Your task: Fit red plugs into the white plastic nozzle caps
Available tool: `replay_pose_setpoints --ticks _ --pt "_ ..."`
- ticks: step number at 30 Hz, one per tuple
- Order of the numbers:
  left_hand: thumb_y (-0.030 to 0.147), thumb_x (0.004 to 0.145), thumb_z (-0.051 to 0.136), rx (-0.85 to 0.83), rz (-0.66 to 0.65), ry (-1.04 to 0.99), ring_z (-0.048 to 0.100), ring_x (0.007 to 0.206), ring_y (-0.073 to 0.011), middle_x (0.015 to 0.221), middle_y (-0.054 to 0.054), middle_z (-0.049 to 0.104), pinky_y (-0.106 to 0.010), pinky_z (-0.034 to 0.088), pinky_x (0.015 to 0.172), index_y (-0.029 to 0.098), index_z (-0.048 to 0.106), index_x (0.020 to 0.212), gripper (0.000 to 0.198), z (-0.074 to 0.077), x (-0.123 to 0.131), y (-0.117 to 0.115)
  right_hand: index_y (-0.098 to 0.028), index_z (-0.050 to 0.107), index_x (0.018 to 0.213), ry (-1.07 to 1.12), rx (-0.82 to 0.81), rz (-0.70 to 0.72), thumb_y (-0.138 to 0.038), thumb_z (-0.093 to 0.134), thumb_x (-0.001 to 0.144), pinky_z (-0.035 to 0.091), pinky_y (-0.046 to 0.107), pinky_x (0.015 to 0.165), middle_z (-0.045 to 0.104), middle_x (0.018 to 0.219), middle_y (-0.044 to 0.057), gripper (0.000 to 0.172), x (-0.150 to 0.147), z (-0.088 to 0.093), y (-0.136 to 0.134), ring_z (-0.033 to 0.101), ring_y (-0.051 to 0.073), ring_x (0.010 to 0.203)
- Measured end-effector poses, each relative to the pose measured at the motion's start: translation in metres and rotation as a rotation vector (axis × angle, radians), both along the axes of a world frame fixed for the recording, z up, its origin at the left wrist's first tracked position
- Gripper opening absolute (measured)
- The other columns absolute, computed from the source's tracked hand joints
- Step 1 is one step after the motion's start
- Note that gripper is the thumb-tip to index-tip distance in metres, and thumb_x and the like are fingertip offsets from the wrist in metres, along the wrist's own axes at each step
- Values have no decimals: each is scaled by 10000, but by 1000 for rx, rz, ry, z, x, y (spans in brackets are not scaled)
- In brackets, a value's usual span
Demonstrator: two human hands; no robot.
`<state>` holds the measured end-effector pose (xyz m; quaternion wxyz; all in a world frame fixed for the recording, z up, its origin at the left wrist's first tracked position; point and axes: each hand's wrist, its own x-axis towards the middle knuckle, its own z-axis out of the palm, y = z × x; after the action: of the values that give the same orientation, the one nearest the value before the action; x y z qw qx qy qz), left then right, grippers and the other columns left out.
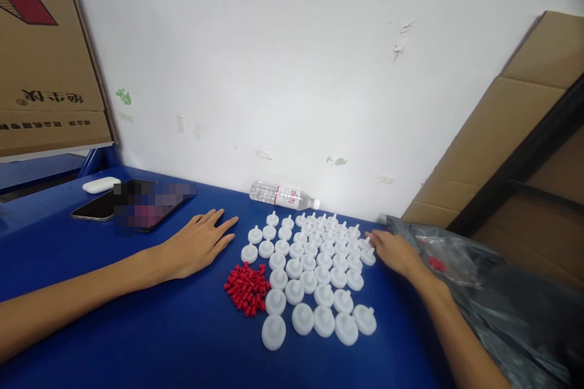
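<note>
My left hand (197,244) lies flat on the blue tabletop, palm down, with its fingers spread and nothing in it. Close to it on the right is a heap of small red caps (246,289). Many white round plastic pieces, each with a narrow stem on top, stand in rough rows; one white stemmed disc (274,333) is at the near edge. My right hand (395,252) rests at the right side of these rows. Its fingers reach out to the outermost discs and seem to touch one; the fingertips are partly hidden, and no held piece shows.
A clear bottle (287,196) lies along the white wall. At left are a white case (101,185), a phone (95,203) and a blurred dark device. A carton (45,73) stands behind them. Black plastic sheeting (515,304) and cardboard (483,140) lie at right.
</note>
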<state>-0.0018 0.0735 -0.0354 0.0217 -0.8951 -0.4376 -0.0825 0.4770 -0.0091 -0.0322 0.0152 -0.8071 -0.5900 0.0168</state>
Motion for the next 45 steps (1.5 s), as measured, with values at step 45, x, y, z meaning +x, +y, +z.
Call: replay_pose_setpoints --ticks 45 --pt "477 1069 288 -77 62 159 277 1511 -372 1625 -174 311 -557 312 1192 254 280 1593 570 11 7 -5 -195 597 1278 -51 -73 -75 -390 617 976 558 448 905 617 1288 94 360 -13 2 0 642 228 1074"
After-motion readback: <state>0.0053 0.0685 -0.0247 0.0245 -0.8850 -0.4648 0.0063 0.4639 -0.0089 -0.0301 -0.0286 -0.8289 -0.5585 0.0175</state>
